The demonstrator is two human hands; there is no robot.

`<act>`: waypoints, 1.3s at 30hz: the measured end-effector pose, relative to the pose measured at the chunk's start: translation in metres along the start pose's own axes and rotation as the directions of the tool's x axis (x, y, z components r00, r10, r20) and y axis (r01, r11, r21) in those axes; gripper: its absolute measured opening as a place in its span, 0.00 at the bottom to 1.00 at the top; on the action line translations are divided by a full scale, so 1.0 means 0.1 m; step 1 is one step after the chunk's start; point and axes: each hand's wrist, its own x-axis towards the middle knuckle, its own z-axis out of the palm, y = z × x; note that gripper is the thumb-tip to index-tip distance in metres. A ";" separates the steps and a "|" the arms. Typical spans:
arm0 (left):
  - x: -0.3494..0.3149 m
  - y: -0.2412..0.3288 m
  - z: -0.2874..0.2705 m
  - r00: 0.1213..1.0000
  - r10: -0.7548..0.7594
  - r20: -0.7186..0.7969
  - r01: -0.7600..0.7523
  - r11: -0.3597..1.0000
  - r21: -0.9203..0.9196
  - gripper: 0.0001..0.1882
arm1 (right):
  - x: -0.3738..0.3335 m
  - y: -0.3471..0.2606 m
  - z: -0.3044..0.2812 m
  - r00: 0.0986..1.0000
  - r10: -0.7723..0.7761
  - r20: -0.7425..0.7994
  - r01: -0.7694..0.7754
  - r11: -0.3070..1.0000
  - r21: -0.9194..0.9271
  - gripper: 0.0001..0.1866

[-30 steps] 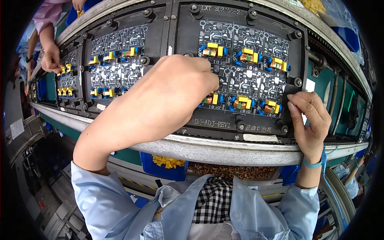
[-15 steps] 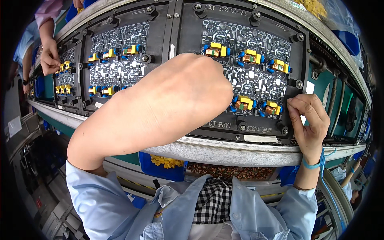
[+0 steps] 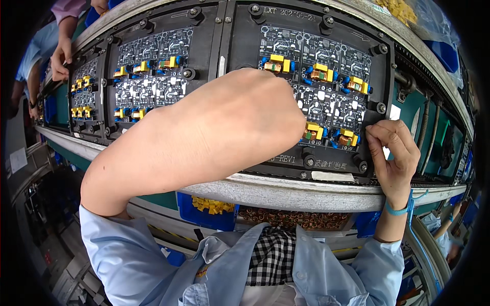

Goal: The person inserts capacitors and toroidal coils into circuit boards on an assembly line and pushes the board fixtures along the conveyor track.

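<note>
A black carrier (image 3: 334, 164) holding a dark circuit board (image 3: 326, 97) with yellow and blue parts lies on the conveyor in front of me. My left hand (image 3: 255, 115) lies knuckles-up on the left half of that board. Its fingers curl under the palm and are hidden, so any held part cannot be seen. My right hand (image 3: 392, 148) is at the carrier's right rim, thumb and fingertips pinched on its edge beside a yellow part (image 3: 349, 138). A blue band (image 3: 400, 209) circles that wrist.
A second carrier (image 3: 148, 69) and a third carrier (image 3: 84, 94) sit to the left, where another person's hand (image 3: 61, 53) works. A metal rail (image 3: 286, 191) runs along the near edge. Below it are a blue bin of yellow parts (image 3: 209, 206) and copper coils (image 3: 298, 219).
My left hand has slid right and slightly down over the board, now covering a yellow part that showed before. My right hand has stayed at the carrier's rim.
</note>
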 end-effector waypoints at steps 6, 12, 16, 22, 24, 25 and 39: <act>-0.06 -0.02 0.07 0.999 -0.031 -0.025 0.029 0.998 -0.063 0.06 | 0.00 -0.01 0.01 1.000 0.008 0.000 -0.008 1.000 -0.007 0.09; -0.06 -0.03 0.09 0.992 -0.124 -0.026 0.117 0.975 -0.188 0.06 | 0.02 0.00 0.04 0.999 -0.026 -0.021 0.026 1.000 -0.005 0.09; -0.13 -0.04 0.18 0.969 -0.210 -0.133 0.155 0.929 -0.336 0.06 | 0.02 0.00 0.02 0.999 -0.023 -0.044 0.024 0.999 0.023 0.09; -0.30 0.00 0.43 0.898 -0.287 -0.334 0.151 0.913 -0.378 0.06 | -0.01 0.06 0.03 0.995 -0.059 -0.078 0.067 0.993 0.100 0.08; -0.32 0.06 0.45 0.880 -0.295 -0.373 0.168 0.927 -0.335 0.06 | -0.02 0.09 0.03 0.993 -0.075 -0.086 0.085 0.989 0.120 0.08; -0.33 0.11 0.45 0.872 -0.312 -0.376 0.194 0.927 -0.320 0.06 | -0.03 0.11 0.04 0.993 -0.078 -0.087 0.089 0.988 0.128 0.08; -1.11 1.82 0.95 0.822 -0.327 -0.467 0.160 0.919 -0.361 0.04 | -0.78 -1.14 0.52 0.864 -0.464 -0.194 0.497 0.846 0.192 0.05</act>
